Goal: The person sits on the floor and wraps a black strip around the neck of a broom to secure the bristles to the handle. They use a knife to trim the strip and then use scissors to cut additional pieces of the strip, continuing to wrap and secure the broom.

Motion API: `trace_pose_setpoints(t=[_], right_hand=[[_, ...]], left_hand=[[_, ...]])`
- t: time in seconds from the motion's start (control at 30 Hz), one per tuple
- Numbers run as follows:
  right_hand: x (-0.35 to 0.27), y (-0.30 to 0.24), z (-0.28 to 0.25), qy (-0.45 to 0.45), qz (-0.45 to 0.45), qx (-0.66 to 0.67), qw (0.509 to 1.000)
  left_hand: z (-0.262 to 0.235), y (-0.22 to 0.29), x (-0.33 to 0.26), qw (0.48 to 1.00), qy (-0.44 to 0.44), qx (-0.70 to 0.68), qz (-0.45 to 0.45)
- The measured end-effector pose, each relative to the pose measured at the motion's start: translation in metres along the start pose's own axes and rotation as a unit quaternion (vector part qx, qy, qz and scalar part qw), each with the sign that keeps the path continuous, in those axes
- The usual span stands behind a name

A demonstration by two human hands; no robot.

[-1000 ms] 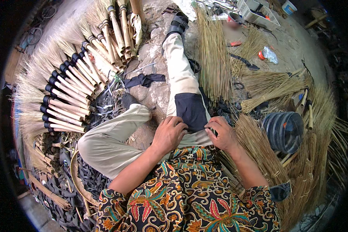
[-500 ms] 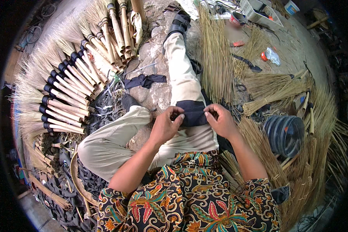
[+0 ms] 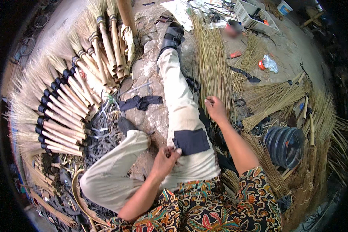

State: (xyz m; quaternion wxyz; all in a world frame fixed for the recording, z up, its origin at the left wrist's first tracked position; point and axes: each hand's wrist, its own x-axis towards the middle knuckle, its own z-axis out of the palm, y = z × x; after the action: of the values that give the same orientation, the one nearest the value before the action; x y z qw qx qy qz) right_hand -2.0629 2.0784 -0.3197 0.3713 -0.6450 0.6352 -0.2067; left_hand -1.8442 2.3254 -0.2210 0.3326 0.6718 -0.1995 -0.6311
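Observation:
A black rectangular cloth patch (image 3: 191,142) lies flat across the thigh of my outstretched leg. My left hand (image 3: 165,160) is at its near left corner, fingers curled and thumb pressed to them; whether anything is pinched there is too small to tell. Farther forward, my right hand (image 3: 215,109) hovers at the near end of a long bundle of thin straw stalks (image 3: 212,62). Its thumb and fingers are drawn together, and what they hold, if anything, I cannot make out.
Finished-looking straw brooms (image 3: 62,96) with pale handles fan out at left. Dark rubber strips (image 3: 100,135) lie beside my bent leg. A knotted black cloth (image 3: 141,102) is on the stone floor. At right are a ribbed clear container (image 3: 284,147) and tied straw bundles (image 3: 274,94); a white crate (image 3: 255,17) stands behind.
My right hand has left the black cloth patch and moved forward to the straw stalks. The left hand has dropped slightly nearer me, to the patch's corner. The whole view has shifted.

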Motion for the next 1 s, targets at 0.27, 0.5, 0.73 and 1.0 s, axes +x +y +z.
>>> trace_pose_setpoints(t=[0.27, 0.5, 0.73, 1.0], right_hand=[[0.092, 0.019, 0.086, -0.077, 0.173, -0.216, 0.958], [0.108, 0.048, 0.072, -0.054, 0.216, -0.188, 0.957], [0.111, 0.04, 0.081, -0.001, -0.047, -0.255, 0.966], [0.175, 0.064, 0.142, -0.042, 0.034, -0.304, 0.951]], left_hand=[[-0.004, 0.003, -0.001, 0.997, -0.045, -0.057, -0.039], [-0.007, 0.007, -0.002, 0.999, -0.042, 0.006, -0.012], [-0.003, 0.011, -0.003, 0.996, -0.064, -0.049, -0.031], [0.001, 0.002, 0.003, 0.999, -0.053, 0.001, -0.002]])
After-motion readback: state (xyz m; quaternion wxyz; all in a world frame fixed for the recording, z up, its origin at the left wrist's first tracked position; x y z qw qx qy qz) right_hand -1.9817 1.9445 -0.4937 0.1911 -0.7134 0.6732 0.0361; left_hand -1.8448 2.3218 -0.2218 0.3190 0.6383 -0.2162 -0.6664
